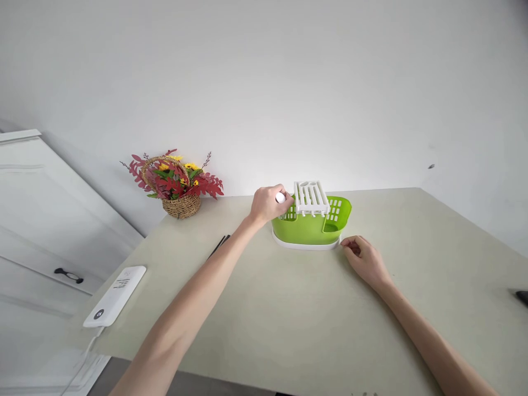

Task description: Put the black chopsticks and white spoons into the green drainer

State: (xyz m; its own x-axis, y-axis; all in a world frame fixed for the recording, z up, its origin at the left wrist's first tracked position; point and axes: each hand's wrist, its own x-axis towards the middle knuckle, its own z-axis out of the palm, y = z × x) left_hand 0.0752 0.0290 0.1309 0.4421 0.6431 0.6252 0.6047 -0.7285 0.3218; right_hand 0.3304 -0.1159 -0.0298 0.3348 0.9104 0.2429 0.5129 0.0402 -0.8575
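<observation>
A bright green plastic utensil holder (307, 226) stands upright on a white base tray (307, 246), with a slotted white rack (312, 198) across its top. Beside the holder's left compartment, my left hand (266, 204) is closed around a utensil with a white rounded end (280, 197); my fingers and the holder hide the rest of it. My right hand (363, 257) rests on the table at the tray's right end, fingers curled, fingertips close to the rim. Whether they touch it I cannot tell. Thin black sticks (218, 246) lie partly behind my left forearm.
At the back left stands a wicker basket (181, 206) of red leaves and yellow flowers. A white power strip-like device (115, 297) with a cable lies on the table's left side. A dark object (523, 297) sits at the right edge. The wall (330, 110) rises behind the table.
</observation>
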